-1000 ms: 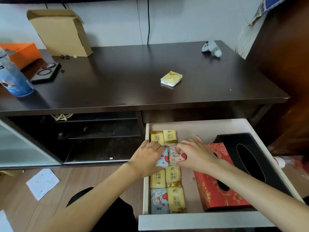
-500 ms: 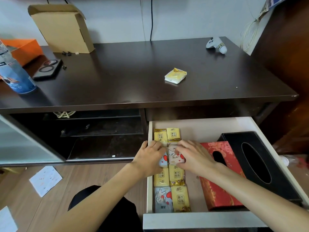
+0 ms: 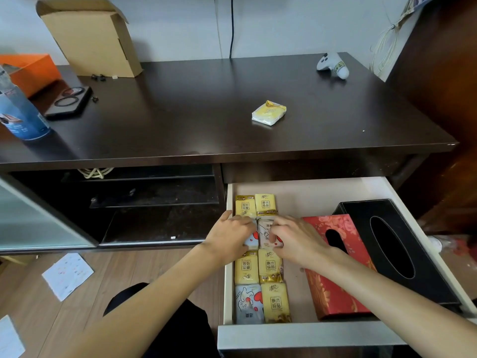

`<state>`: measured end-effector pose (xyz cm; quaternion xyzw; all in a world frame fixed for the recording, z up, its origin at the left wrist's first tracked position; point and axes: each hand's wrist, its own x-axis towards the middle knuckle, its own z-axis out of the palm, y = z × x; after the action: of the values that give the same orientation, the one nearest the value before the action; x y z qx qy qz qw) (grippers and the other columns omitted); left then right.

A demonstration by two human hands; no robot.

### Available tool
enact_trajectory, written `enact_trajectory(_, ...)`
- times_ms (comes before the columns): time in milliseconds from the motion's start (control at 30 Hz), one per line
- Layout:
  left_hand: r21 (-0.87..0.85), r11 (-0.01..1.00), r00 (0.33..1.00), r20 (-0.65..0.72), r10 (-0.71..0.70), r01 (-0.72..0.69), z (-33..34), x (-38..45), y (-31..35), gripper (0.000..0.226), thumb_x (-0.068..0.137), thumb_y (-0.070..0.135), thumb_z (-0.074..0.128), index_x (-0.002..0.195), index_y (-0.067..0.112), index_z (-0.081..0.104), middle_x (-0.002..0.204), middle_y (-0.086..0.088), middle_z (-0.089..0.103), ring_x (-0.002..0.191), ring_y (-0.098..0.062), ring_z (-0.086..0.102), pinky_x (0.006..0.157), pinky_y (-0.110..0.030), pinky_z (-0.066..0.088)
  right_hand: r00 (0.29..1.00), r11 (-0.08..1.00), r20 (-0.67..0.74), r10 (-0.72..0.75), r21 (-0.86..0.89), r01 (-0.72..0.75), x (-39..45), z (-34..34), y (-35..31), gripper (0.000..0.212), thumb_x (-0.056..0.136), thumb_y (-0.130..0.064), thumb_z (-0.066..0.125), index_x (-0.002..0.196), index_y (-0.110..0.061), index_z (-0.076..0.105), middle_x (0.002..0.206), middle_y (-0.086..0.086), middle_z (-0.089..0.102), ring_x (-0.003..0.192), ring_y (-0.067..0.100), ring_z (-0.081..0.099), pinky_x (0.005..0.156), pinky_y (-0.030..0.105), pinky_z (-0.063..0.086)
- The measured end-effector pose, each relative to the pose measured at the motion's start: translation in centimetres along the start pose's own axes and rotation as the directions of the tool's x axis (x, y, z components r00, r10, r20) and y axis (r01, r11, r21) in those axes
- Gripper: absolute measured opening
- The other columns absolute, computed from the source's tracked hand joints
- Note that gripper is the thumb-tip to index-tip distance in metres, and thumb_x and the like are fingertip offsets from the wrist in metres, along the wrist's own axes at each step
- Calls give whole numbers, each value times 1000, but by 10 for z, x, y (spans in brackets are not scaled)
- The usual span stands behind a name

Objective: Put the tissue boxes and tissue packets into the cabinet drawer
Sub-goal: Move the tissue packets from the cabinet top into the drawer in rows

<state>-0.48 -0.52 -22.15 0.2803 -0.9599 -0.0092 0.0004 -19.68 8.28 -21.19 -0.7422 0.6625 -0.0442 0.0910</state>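
The cabinet drawer (image 3: 296,334) stands pulled out below the dark desk. Along its left side several tissue packets lie in two columns. My left hand (image 3: 229,237) curls round a blue-white packet (image 3: 252,241) in the middle row. My right hand (image 3: 296,241) pinches the white heart-print packet (image 3: 265,229) beside it. A red tissue box (image 3: 335,288) lies right of the packets, partly under my right wrist. A black tissue box (image 3: 392,244) fills the drawer's right side. One yellow tissue packet (image 3: 269,112) lies on the desk top.
On the desk are a cardboard box (image 3: 90,34), an orange box (image 3: 28,71), a blue canister (image 3: 18,112), a black case (image 3: 68,100) and a white controller (image 3: 333,65). Open dark shelves sit left of the drawer. Paper sheets (image 3: 67,275) lie on the wooden floor.
The tilted blue-white packet has been lowered into the row. Both hands have stayed on the two middle packets and closed in together.
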Motion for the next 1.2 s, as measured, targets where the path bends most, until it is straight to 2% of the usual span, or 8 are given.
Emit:
enact_trajectory(200,-42,999,999,-32,16,-18,2,-1,0,27,83,26,70,109,24,65,118,5,59,116,-20,54,108,-40,32,999,1000,-25,-25,-18,25,0,1,2,2,88,-24,71,89,-26,71,101,-12,61,100,11,54,61,26,43)
enact_trajectory(467,-73,997,1000,-16,22,-23,-6,-5,-1,36,86,34,66,120,26,62,124,6,56,120,-17,50,106,-37,33,999,997,-31,-23,69,25,1,-20,2,7,92,-31,65,88,-29,71,95,-16,59,91,8,56,67,31,51)
enact_trajectory(567,-141,990,998,-64,-9,0,-25,-6,-3,35,91,37,62,123,25,62,122,8,58,115,-14,53,100,-34,42,978,981,-205,32,192,8,8,-65,8,15,93,-35,62,85,-29,73,84,-18,67,78,4,62,66,29,51)
enact_trajectory(667,-217,976,976,-206,-75,29,-66,2,-9,24,94,35,58,115,26,65,113,10,63,105,-11,59,83,-32,54,883,965,-459,102,260,24,27,-119,17,16,89,-36,60,83,-27,72,74,-13,70,69,8,66,64,29,52)
enact_trajectory(767,-279,960,912,-387,-138,28,-120,23,-18,16,94,32,57,104,27,68,98,13,66,89,-6,62,72,-33,57,806,952,-562,189,304,-11,57,-162,34,15,87,-36,60,84,-27,72,75,-10,71,72,12,66,69,33,55)
enact_trajectory(900,-242,963,823,-518,-232,119,-175,63,-37,17,91,32,56,100,26,69,95,11,67,84,-12,63,67,-32,52,842,955,-485,237,277,-109,108,-188,56,15,92,-37,61,102,-32,71,103,-9,70,99,17,63,75,34,47)
enact_trajectory(1000,-213,944,843,-430,-323,253,-187,89,-57,25,90,32,54,109,23,67,106,4,67,94,-21,61,72,-33,45,913,946,-289,288,234,-224,147,-189,67,39,96,-40,58,129,-19,61,129,7,60,124,30,53,86,41,44)
enact_trajectory(1200,-211,918,862,-324,-390,337,-178,100,-76,23,93,31,55,108,21,68,104,1,64,93,-22,61,73,-36,51,893,907,-296,339,356,-226,174,-184,68,62,82,-44,76,135,-13,62,121,4,67,120,27,52,89,41,49)
